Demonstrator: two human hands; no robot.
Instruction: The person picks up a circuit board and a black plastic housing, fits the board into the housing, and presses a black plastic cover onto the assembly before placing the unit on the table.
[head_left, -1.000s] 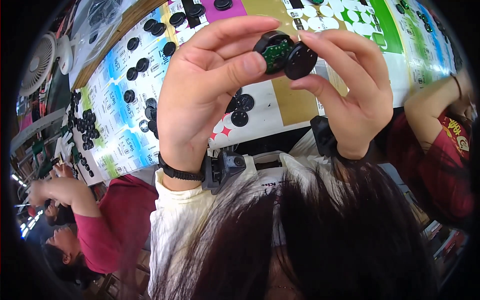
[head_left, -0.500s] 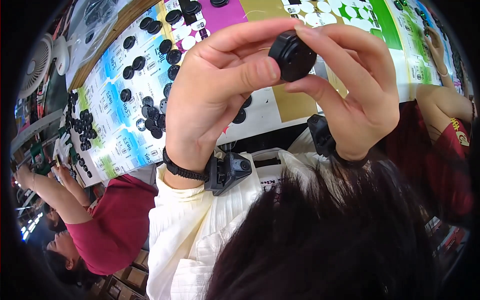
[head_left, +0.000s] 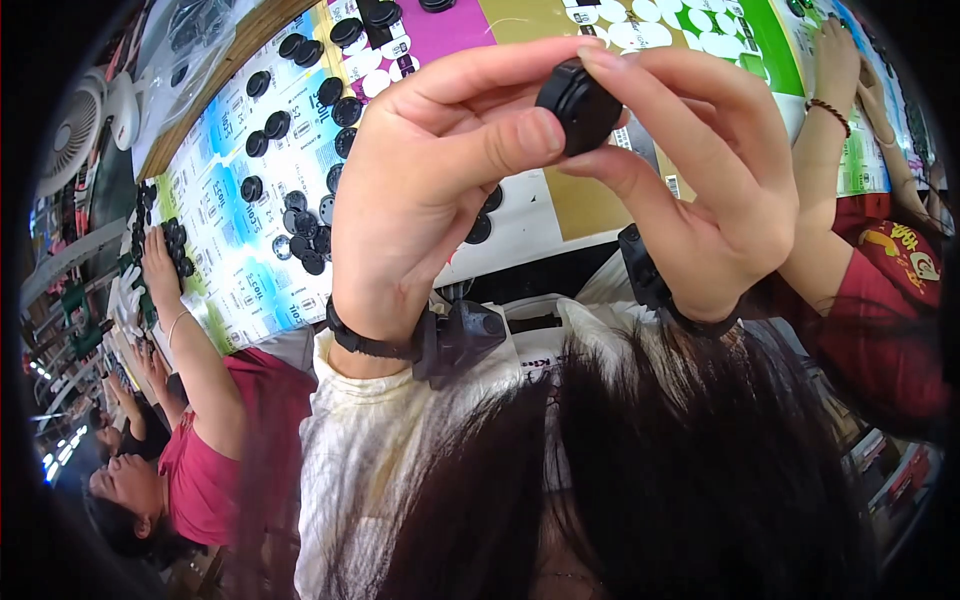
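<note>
While dark hair (head_left: 660, 450) hangs across the bottom of the view, both hands are up over the table with one small black round case (head_left: 580, 112) pinched between them. The left hand (head_left: 435, 140) has thumb and fingers clamped on its rim, and the right hand (head_left: 715, 175) grips it from the other side, thumb low and fingertips up top. The case is kinda chunky: a puck shape, stepped rim on the left, plain dark flat face tilted toward the right. Can't make out any marks on that face. Black wristbands (head_left: 370, 345) sit on both wrists. Below the hands, printed sheets (head_left: 235, 215) cover the table, with loose black discs (head_left: 312, 262) bunched left of the left forearm. Farther left, a co-worker's hand (head_left: 158, 265) is at another disc pile (head_left: 176, 245), and past that there's a white fan (head_left: 78, 125).
</note>
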